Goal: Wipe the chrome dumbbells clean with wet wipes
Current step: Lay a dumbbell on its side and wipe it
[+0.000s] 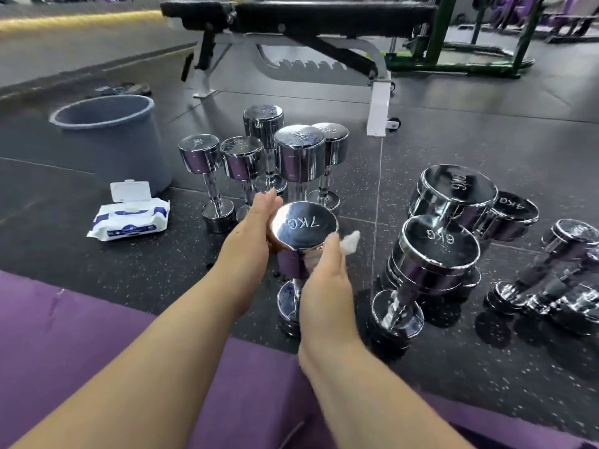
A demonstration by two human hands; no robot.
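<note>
A chrome dumbbell marked 7KG (303, 223) stands upright on the dark rubber floor in front of me. My left hand (256, 228) rests with straight fingers against the left side of its top head. My right hand (324, 273) presses a white wet wipe (351, 238) against the right side of the same head; the wipe's end sticks out past the fingers. Several upright chrome dumbbells (298, 153) stand just behind. More dumbbells lie to the right, among them a 6KG one (437, 251).
An open pack of wet wipes (129, 218) lies on the floor at the left, beside a grey bucket (113, 134). A black weight bench on a white frame (291, 27) stands behind. A purple pad (81, 351) is under my forearms.
</note>
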